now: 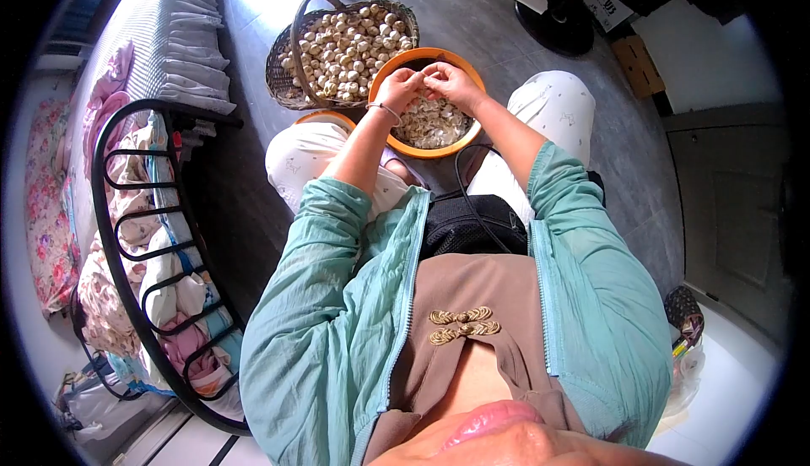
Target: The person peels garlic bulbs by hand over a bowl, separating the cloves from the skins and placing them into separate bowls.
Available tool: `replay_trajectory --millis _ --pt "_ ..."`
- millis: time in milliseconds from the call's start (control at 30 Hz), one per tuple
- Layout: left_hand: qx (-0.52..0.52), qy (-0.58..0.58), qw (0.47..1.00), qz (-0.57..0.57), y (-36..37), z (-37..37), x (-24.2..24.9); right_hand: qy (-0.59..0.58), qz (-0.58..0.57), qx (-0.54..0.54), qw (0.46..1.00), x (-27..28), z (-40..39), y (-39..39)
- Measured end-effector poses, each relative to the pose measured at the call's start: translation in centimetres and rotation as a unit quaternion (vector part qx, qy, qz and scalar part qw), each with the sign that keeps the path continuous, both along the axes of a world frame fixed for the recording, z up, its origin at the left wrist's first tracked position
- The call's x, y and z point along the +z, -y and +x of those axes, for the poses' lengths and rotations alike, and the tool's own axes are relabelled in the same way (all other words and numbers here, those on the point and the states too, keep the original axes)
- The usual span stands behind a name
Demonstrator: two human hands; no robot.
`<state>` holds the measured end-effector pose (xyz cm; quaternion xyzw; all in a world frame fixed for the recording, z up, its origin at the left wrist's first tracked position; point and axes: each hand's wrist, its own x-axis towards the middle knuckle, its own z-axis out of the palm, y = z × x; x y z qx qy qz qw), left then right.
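A small garlic piece, mostly hidden, appears to be pinched between the fingertips of the left hand and right hand, over the orange-rimmed tub, at 12 o'clock from the body. It should be light and firm under brittle, papery skin, perhaps slippery where bare; it is best held lightly by its sides. Pale flakes are gathered beneath. Toward 11 o'clock, bulbs are heaped in a wicker basket.

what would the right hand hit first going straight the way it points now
The right hand would likely meet the left hand first, over the orange-rimmed tub; whether their fingers already touch is hard to tell.
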<state>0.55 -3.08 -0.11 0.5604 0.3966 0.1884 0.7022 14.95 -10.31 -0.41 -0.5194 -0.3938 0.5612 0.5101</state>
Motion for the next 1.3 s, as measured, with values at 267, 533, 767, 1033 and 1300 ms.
replay_trajectory --millis 267,533,767,1033,1300 --pt "0.049 0.011 0.990 0.133 0.0 0.7 -1.1 -0.015 0.023 -0.018 0.999 -0.5 -0.1 -0.1" --pt "0.064 0.058 0.996 -0.018 0.3 0.3 -0.3 -0.079 -0.001 -0.049 0.996 0.2 0.2 -0.2" --pt "0.040 0.064 0.995 -0.069 0.8 0.4 -0.2 -0.017 0.050 -0.029 0.998 -1.4 0.4 -0.7" --pt "-0.008 0.167 0.948 -0.270 -0.3 -0.3 -1.0 -0.001 -0.014 -0.047 0.999 -0.2 0.5 -0.3" --pt "0.029 0.167 0.958 -0.231 -0.4 -0.4 -0.5 0.011 -0.019 -0.051 0.998 -0.3 0.2 -0.3"
